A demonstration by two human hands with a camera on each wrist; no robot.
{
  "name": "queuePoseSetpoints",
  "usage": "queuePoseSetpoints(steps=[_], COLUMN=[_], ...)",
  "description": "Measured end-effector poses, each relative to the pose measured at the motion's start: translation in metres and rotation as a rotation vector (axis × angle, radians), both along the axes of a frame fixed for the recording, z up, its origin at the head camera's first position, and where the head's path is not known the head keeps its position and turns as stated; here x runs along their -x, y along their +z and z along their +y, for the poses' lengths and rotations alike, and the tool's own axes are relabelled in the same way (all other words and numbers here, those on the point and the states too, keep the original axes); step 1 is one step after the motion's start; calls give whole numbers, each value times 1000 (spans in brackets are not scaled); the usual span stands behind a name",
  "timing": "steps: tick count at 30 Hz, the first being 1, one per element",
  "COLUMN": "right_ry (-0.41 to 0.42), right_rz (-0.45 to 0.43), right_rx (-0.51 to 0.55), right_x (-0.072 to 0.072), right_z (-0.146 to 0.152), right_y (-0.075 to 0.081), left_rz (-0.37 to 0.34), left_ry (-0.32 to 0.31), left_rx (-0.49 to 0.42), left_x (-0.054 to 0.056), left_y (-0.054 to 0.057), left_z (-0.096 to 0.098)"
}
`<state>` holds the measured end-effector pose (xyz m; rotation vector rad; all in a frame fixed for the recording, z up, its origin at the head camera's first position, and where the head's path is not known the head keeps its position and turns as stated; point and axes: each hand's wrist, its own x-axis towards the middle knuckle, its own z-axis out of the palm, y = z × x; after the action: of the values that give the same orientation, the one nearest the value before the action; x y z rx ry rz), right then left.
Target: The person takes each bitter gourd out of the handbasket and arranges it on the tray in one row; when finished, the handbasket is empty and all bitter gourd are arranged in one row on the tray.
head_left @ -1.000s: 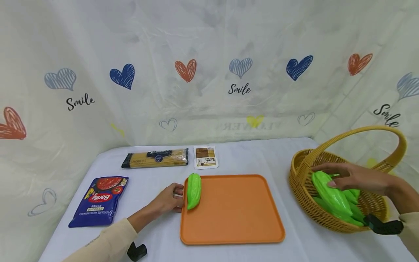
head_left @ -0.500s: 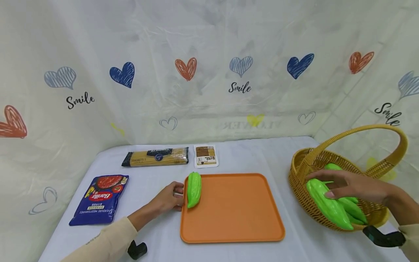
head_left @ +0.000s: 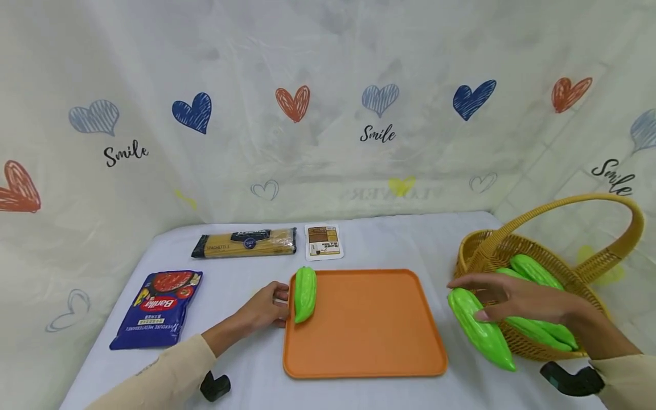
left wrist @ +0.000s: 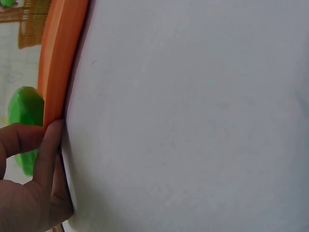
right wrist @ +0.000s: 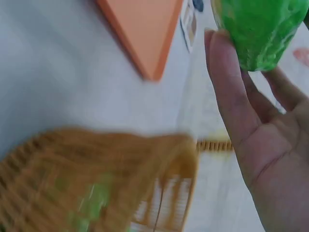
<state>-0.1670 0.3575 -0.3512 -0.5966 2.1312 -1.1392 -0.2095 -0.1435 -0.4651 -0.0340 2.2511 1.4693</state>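
In the head view my right hand holds a bright green, ridged bitter melon between thumb and fingers, in the gap between the orange tray and the basket. The right wrist view shows the melon's lower end above my palm, over the blurred basket. My left hand pinches the left rim of the orange tray; the left wrist view has thumb and fingers on either side of that rim. Along the tray's left side lies another bitter melon.
A wicker basket with a tall handle stands at the right, with several bitter melons in it. Behind the tray lie a spaghetti pack and a small flat packet. A blue Barilla pouch lies at the left.
My right hand has lifted one bitter melon out of the basket and carried it left towards the tray. My left hand has stayed at the tray's rim.
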Motion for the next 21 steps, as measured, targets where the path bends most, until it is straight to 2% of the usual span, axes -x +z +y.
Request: queuePoseSetpoints(steps=[4, 7, 16, 21], right_ry=[-34, -52, -93, -81], right_rz=[99, 139, 137, 154], right_rx=[-49, -65, -13, 15], right_x=[4, 9, 25, 33], right_z=[-23, -42, -87, -104], right_y=[-5, -8, -23, -29], left_rz=[2, 11, 18, 16], left_ry=[4, 9, 13, 16], left_rx=[2, 1, -5, -4], left_x=[1, 0, -1, -1], left_y=[0, -1, -2, -1], left_z=[0, 0, 0, 1])
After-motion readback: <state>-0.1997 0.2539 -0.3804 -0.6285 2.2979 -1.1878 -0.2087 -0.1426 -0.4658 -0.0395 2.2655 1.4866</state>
